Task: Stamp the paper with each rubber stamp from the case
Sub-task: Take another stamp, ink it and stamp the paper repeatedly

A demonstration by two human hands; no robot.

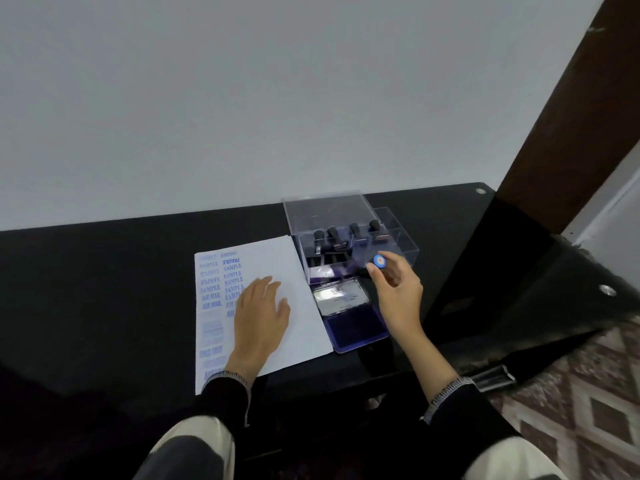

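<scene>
Nearest, the left hand (262,308) lies flat, fingers straight, on the paper (277,271) at 6 o'clock on the table (104,271). At 3 o'clock, the right hand (394,285) pinches a blue-capped stamp (379,261) beside the open case (346,237), above the ink pad (356,327).

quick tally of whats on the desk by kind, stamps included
Rubber stamps standing in the case: 4 with handles showing
Stamp held in right hand: 1
Clear case: 1
Ink pad, open: 1
Paper under left hand: 1
Total: 8
</scene>
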